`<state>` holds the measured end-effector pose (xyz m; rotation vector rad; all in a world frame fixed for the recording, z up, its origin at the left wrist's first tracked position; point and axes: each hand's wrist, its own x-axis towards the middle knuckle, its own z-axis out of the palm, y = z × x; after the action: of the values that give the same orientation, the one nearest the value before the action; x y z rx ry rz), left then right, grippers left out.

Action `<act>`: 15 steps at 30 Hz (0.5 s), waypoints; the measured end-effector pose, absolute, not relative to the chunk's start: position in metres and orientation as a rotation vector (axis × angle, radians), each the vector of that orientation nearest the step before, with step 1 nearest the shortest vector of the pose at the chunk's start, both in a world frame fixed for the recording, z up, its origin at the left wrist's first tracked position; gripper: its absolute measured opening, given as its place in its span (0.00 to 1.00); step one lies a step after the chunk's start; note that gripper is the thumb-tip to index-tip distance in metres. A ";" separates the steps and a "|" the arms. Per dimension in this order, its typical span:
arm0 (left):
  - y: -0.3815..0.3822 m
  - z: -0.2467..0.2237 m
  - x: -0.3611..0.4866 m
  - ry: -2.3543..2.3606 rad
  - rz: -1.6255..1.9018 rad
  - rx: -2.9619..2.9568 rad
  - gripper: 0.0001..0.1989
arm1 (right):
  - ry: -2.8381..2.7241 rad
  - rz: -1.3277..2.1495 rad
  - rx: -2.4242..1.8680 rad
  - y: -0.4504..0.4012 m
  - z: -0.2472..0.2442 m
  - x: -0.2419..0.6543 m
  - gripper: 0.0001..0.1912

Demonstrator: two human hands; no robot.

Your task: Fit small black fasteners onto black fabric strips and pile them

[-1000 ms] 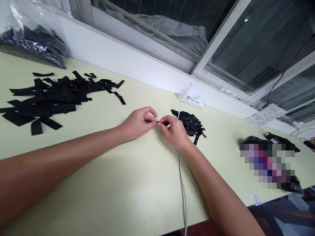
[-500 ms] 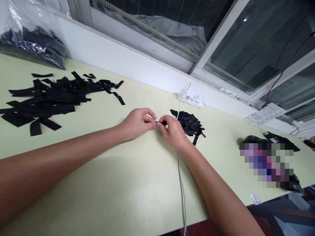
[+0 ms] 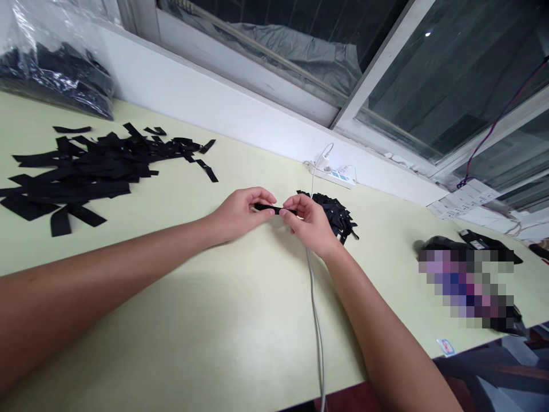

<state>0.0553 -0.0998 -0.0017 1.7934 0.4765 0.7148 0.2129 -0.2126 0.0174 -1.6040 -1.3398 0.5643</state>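
My left hand and my right hand meet over the middle of the pale green table. Between their fingertips they pinch a short black strip, one hand on each end, and it is stretched flat a little above the tabletop. Just behind my right hand lies a small heap of folded black pieces. A wide spread of loose black strips covers the table at the far left.
A white cable runs from the table's near edge under my right wrist to a power strip by the wall. A clear bag of black pieces sits at the back left. Dark items, partly blurred, lie at right.
My hands have drawn apart slightly and lifted, so the black strip that was bunched between the fingertips now shows stretched out between them.
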 end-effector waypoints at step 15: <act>-0.102 0.006 0.052 0.344 0.628 1.680 0.13 | -1.159 0.782 -1.417 -0.210 0.017 0.212 0.17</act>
<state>0.0525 -0.1024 0.0058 1.6801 0.3443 0.6282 0.2115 -0.2103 0.0169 -1.4169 -1.1592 0.7822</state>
